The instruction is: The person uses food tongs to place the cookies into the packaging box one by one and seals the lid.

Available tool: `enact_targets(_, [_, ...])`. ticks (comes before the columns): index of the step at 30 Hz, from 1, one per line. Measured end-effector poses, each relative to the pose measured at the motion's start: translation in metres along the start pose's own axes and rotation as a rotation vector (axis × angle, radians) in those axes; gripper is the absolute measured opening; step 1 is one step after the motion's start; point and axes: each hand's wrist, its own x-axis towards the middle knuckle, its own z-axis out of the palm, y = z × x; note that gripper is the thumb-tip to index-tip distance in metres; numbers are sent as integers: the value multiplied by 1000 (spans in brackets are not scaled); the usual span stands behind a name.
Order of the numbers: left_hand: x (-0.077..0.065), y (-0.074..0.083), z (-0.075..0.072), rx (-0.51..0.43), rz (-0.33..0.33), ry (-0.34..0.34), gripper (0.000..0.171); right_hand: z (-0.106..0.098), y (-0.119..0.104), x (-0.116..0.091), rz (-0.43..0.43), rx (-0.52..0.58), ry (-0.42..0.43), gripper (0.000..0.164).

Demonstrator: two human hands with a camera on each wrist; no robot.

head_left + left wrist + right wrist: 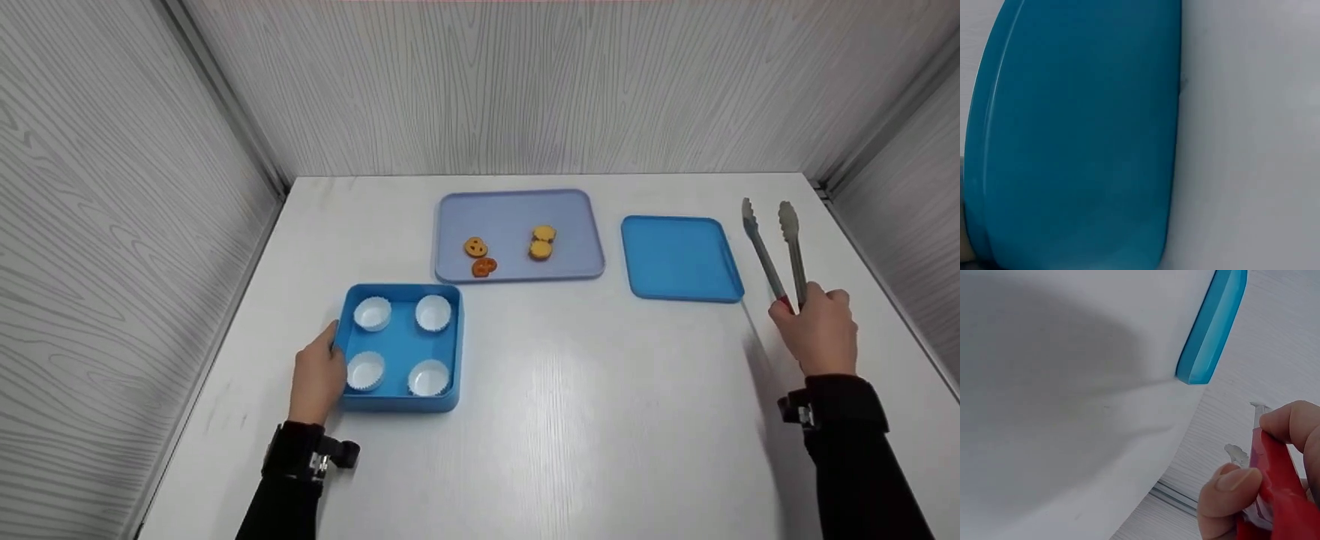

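Observation:
My left hand (319, 375) grips the left wall of a square blue box (401, 403), whose outer wall fills much of the left wrist view. Inside the box stand several white fluted paper cups (373, 314), spread towards its corners. Over at the right, my right hand (819, 330) holds metal tongs (763, 255) by their red handles (1275, 467). The tongs point away from me, with their scalloped tips spread apart and nothing between them. Most of the left hand is out of sight in the left wrist view.
At the back, a lavender tray (510, 206) bears a round cookie (475, 247), a brown pretzel-shaped piece (484, 267) and two yellow-topped round pieces (541, 249). A flat blue tray (679, 259) lies between it and the tongs. Wood-grain walls (525, 90) enclose the white table (585, 420).

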Motion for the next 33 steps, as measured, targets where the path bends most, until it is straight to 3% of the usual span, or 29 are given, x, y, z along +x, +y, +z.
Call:
enact_targets(7, [-7, 23, 17, -58, 40, 71, 45, -2, -8, 2, 5, -2, -15, 31])
enact_targets(17, [-19, 73, 53, -115, 151, 74, 45, -2, -16, 2, -71, 4, 49, 23])
enact_targets(21, [-22, 91, 73, -131, 172, 41, 47, -1, -24, 2, -136, 12, 60, 21])
enact_targets(26, [-26, 109, 97, -151, 145, -44, 50, 1, -39, 1, -192, 37, 8, 28])
enact_targets(33, [-33, 124, 119, -151, 115, -109, 53, 7, -64, -2, -292, 87, -72, 41])
